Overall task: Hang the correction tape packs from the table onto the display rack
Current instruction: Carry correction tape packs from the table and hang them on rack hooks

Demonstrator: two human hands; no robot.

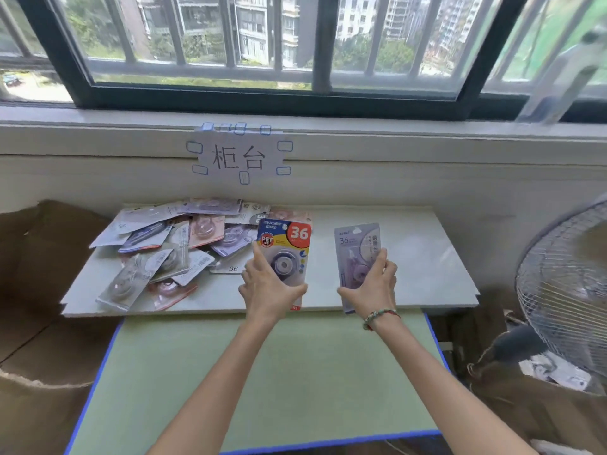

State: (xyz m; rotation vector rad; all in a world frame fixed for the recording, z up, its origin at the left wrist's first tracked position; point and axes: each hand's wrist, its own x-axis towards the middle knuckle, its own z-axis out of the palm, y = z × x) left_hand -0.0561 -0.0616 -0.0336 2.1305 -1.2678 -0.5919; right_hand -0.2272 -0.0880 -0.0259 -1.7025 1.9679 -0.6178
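Your left hand (267, 287) grips blue pack (285, 254), right hand (372, 289) grips lilac pack (356, 247) (both upright, above tabletop (410, 257) front edge). Remaining packs (170, 247) heaped at tabletop left side.

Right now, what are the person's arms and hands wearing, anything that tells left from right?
Both forearms are bare, with no sleeves or gloves in view. The right hand has a beaded bracelet in green, red and pale beads at its wrist. The left hand wears nothing.
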